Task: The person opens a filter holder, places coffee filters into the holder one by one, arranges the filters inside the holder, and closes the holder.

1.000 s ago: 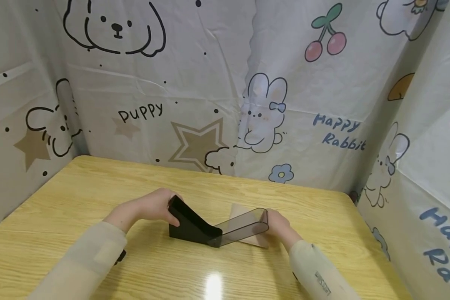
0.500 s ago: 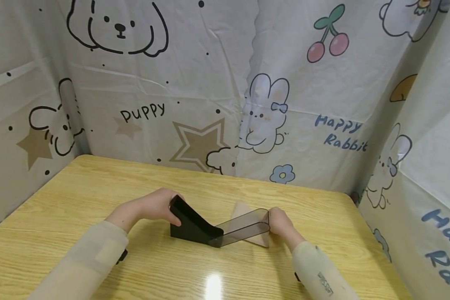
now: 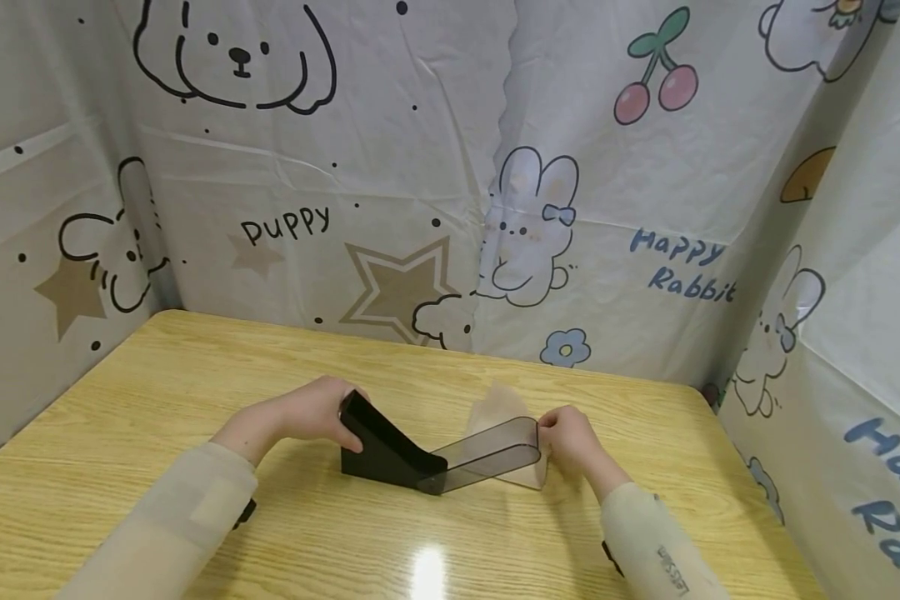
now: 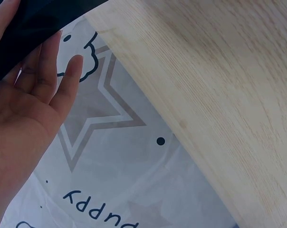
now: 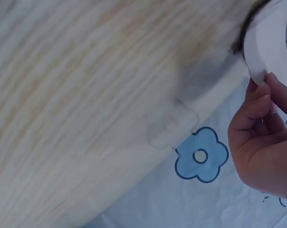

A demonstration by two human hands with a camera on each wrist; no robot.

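On the table stands a black wedge-shaped holder [image 3: 386,454] with a smoky see-through lid [image 3: 487,450] swung out to the right. My left hand [image 3: 321,410] grips the holder's tall end, thumb on the near side; in the left wrist view its fingers lie along the dark wall. Behind the lid is a thin beige filter paper [image 3: 498,402], partly seen through the plastic. My right hand [image 3: 573,437] pinches the paper's edge between thumb and fingertips, right beside the lid's rounded end. The right wrist view shows the pinched paper [image 5: 269,42] curving upward.
The light wood table [image 3: 307,533] runs back to a hanging cloth [image 3: 390,167] printed with cartoon animals. More cloth [image 3: 855,350] hangs along the right side, with another sheet [image 3: 37,217] on the left.
My right hand has moved slightly right and away from me, drawing the paper's upper part farther back and right. My left hand and the holder stay in place.
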